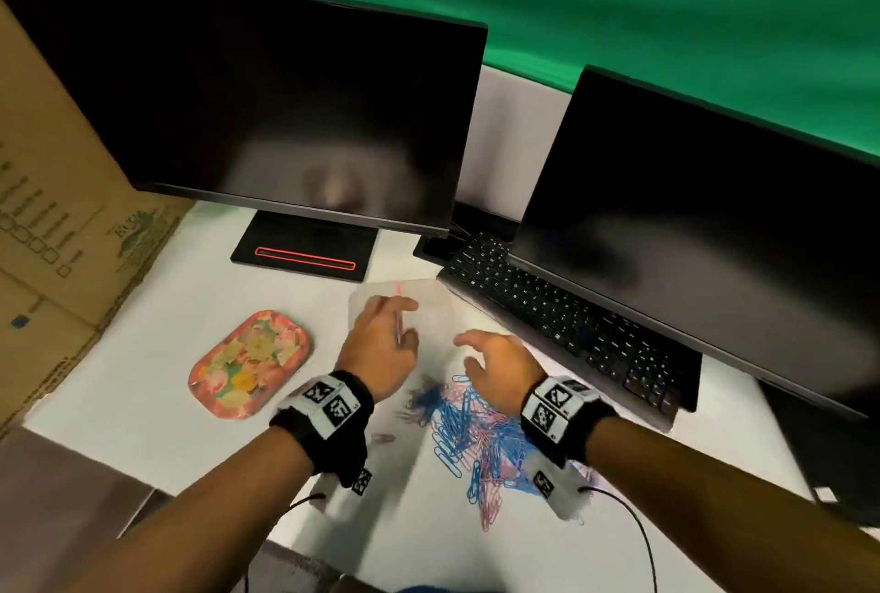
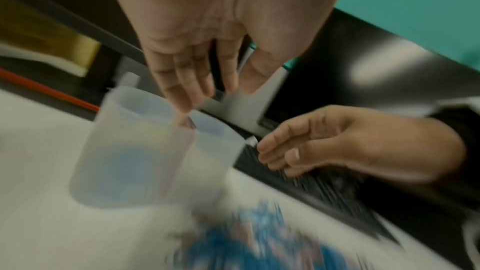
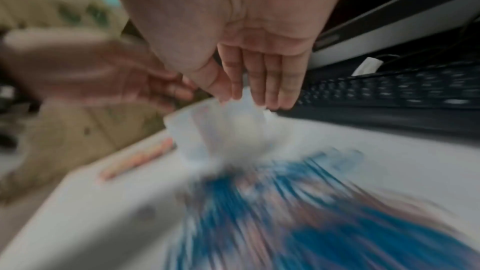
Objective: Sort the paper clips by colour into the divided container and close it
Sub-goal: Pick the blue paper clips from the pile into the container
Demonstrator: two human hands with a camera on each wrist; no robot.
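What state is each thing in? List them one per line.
Divided container: translucent, standing on the desk, lid off.
Paper clips: blue and pink, still mixed in a pile on the desk.
Left hand: over the container, a pink clip at its fingers.
Right hand: fingers relaxed, holding nothing.
Monitors: both screens dark.
Floral tray: flat on the desk.

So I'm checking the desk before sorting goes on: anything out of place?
One pink clip lies apart from the blue-and-pink pile, nearer the left wrist. The container stands upright and open.
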